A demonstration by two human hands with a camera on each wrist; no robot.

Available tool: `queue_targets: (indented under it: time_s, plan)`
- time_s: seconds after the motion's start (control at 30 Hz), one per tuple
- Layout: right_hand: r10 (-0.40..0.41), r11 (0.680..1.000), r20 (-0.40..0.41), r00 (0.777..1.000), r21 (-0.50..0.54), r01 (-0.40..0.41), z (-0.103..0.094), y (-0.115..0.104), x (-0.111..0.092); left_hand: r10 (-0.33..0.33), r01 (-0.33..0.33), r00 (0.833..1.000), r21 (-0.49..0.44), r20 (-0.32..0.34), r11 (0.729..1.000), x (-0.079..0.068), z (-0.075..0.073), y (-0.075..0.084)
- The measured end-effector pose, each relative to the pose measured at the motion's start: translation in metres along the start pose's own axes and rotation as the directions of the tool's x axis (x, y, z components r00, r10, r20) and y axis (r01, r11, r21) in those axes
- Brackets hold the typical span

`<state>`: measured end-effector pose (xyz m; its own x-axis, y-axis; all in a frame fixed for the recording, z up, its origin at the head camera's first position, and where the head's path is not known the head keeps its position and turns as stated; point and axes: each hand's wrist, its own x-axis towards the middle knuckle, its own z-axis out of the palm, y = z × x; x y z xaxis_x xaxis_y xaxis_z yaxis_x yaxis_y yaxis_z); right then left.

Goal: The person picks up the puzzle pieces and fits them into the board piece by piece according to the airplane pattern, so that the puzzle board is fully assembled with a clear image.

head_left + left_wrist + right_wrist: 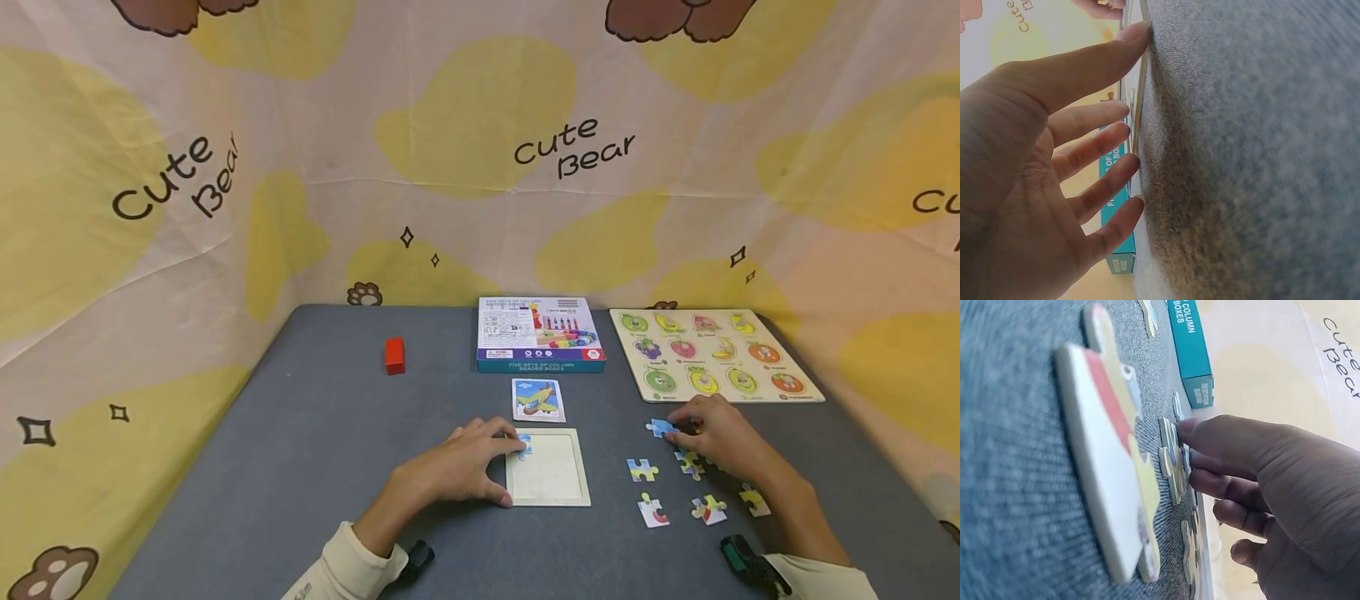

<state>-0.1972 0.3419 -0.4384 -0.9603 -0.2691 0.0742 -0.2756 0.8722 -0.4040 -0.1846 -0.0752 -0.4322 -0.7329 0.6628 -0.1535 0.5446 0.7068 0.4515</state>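
My left hand [457, 462] rests at the left side of a square puzzle tray [551, 475], thumb at its near left corner, fingers fairly straight. Its index fingertip touches a blue puzzle piece [526, 446] in the tray's upper left corner. To the right, my right hand [723, 433] pinches another blue puzzle piece [659, 427] between thumb and index finger, at the table surface. Several loose puzzle pieces lie below and beside it, among them a white and red one [654, 512]. The right hand partly hides some pieces. An airplane picture card [538, 401] lies just beyond the tray.
A bead set box [540, 333] stands behind the card. At the back right lies a fruit puzzle board [712, 354], close to the right hand. A red block [394, 356] sits at the back left. Patterned cloth [472, 167] hangs behind the grey table [315, 433].
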Motion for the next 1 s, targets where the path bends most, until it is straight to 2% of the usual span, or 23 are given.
queue_targets:
  time_s: [0.23,0.5,1.0]
  plan:
    - [-0.016,1.000,-0.022,1.000,0.011,0.016,0.003,-0.007,0.002,0.019,-0.019,1.000,0.002,-0.021,1.000,-0.001,0.000,0.000]
    - [-0.056,0.997,0.010,0.998,0.046,0.055,0.010,-0.029,0.009,0.018,-0.018,1.000,0.000,-0.020,1.000,-0.001,0.000,0.000]
    - [-0.195,0.979,0.058,0.979,-0.049,0.198,0.032,-0.080,0.023,-0.005,0.005,1.000,-0.003,-0.008,1.000,0.001,0.001,0.000]
